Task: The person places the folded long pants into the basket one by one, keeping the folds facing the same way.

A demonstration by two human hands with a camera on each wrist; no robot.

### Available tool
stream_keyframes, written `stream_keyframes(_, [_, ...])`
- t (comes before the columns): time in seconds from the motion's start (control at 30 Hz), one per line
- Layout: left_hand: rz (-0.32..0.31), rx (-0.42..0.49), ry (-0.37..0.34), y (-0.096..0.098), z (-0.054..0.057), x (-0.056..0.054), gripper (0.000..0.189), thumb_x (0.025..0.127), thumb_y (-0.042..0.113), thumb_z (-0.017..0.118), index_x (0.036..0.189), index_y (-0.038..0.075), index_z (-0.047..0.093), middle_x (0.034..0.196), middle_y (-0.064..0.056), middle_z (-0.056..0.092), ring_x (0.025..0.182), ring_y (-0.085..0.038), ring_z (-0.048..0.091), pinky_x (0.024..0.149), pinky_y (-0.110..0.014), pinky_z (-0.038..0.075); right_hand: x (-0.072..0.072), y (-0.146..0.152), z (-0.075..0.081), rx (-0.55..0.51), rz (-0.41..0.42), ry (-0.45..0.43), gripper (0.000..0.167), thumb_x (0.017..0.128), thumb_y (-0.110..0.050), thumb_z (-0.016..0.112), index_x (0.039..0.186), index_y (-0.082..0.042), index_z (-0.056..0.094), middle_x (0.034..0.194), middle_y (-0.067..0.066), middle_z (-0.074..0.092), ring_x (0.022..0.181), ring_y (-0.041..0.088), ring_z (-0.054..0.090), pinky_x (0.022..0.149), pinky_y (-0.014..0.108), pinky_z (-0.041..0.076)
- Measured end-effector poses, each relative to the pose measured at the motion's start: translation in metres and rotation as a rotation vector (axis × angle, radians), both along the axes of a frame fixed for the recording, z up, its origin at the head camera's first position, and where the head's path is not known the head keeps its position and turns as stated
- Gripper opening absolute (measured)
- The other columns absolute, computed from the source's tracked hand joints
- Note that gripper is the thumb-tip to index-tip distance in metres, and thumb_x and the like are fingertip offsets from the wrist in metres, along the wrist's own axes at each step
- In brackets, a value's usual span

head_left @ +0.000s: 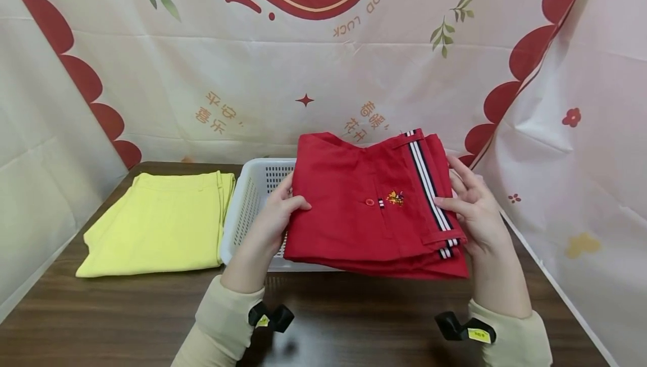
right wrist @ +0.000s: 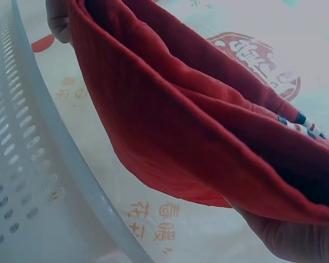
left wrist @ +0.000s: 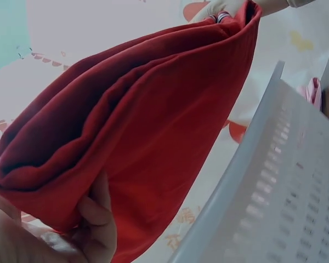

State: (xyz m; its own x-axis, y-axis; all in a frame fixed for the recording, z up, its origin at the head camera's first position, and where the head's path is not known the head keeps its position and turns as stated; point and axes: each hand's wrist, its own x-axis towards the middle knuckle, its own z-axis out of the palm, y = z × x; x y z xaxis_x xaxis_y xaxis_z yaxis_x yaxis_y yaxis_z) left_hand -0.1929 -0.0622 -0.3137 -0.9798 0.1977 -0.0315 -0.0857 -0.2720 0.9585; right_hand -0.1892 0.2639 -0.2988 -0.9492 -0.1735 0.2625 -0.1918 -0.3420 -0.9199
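Note:
Folded red pants (head_left: 343,198), with a black-and-white striped band, a button and a small gold emblem, are held up over a white plastic basket (head_left: 235,221). My left hand (head_left: 273,212) grips their left edge, thumb on top and fingers beneath. On the opposite edge my right hand (head_left: 477,209) pinches the cloth beside the striped band. In the left wrist view the red pants (left wrist: 170,120) show several stacked layers, raised above the basket rim. The right wrist view shows the underside of the pants (right wrist: 137,120); the fingers of that hand are partly hidden.
Folded yellow pants (head_left: 156,223) lie on the dark wooden table (head_left: 116,316), left of the basket. Printed cloth (head_left: 303,63) hangs behind and along both sides. A pink-red cloth item (left wrist: 315,93) shows beyond the basket in the left wrist view.

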Motion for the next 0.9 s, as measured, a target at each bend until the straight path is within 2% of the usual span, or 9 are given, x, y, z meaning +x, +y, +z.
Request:
stream_keyframes(0.17, [-0.007, -0.032, 0.038, -0.011, -0.003, -0.001, 0.068, 0.082, -0.004, 0.049, 0.146, 0.012, 0.034, 0.124, -0.015, 0.051, 0.097, -0.022, 0.056, 0.078, -0.032, 0.048, -0.005, -0.009, 0.000, 0.001, -0.011, -0.024, 0.073, 0.091, 0.011, 0.050, 0.153, -0.018, 0.025, 0.145, 0.012, 0.029, 0.120, 0.018, 0.045, 0.083, 0.029, 0.051])
stream_keyframes(0.3, [0.012, -0.065, 0.037, -0.017, -0.007, -0.002, 0.065, 0.081, -0.005, 0.050, 0.144, 0.011, 0.037, 0.118, -0.015, 0.054, 0.093, -0.022, 0.058, 0.078, -0.032, 0.048, -0.008, -0.016, -0.003, 0.000, -0.025, -0.031, 0.072, 0.091, 0.012, 0.051, 0.152, -0.017, 0.027, 0.145, 0.011, 0.031, 0.119, 0.018, 0.045, 0.082, 0.029, 0.052])
stream_keyframes(0.47, [0.016, -0.103, 0.047, -0.028, -0.008, -0.004, 0.059, 0.083, -0.004, 0.049, 0.140, 0.009, 0.039, 0.116, -0.013, 0.053, 0.096, -0.022, 0.056, 0.081, -0.033, 0.047, -0.013, -0.027, -0.004, 0.013, -0.020, -0.044, 0.071, 0.091, 0.011, 0.052, 0.152, -0.016, 0.028, 0.146, 0.012, 0.030, 0.120, 0.020, 0.045, 0.082, 0.030, 0.052])
stream_keyframes(0.57, [0.008, -0.112, 0.060, -0.033, -0.008, -0.005, 0.058, 0.083, -0.004, 0.048, 0.139, 0.007, 0.039, 0.119, -0.013, 0.051, 0.099, -0.023, 0.054, 0.083, -0.033, 0.045, -0.015, -0.032, -0.004, 0.008, -0.026, -0.066, 0.070, 0.090, 0.010, 0.054, 0.151, -0.018, 0.031, 0.146, 0.011, 0.031, 0.119, 0.020, 0.045, 0.082, 0.031, 0.052])
stream_keyframes(0.77, [-0.014, -0.125, 0.055, -0.045, -0.007, -0.008, 0.066, 0.085, -0.004, 0.047, 0.148, 0.009, 0.029, 0.132, -0.015, 0.044, 0.109, -0.023, 0.048, 0.088, -0.033, 0.042, -0.019, -0.042, -0.005, 0.016, -0.031, -0.082, 0.069, 0.090, 0.011, 0.054, 0.150, -0.018, 0.034, 0.148, 0.011, 0.030, 0.119, 0.021, 0.044, 0.083, 0.030, 0.052])
stream_keyframes(0.9, [-0.015, -0.175, 0.060, -0.053, -0.006, -0.008, 0.066, 0.086, -0.002, 0.049, 0.148, 0.008, 0.028, 0.129, -0.016, 0.048, 0.102, -0.020, 0.053, 0.081, -0.030, 0.046, -0.024, -0.048, -0.007, 0.021, -0.042, -0.075, 0.068, 0.090, 0.011, 0.054, 0.149, -0.017, 0.035, 0.149, 0.010, 0.030, 0.120, 0.022, 0.044, 0.082, 0.030, 0.052])
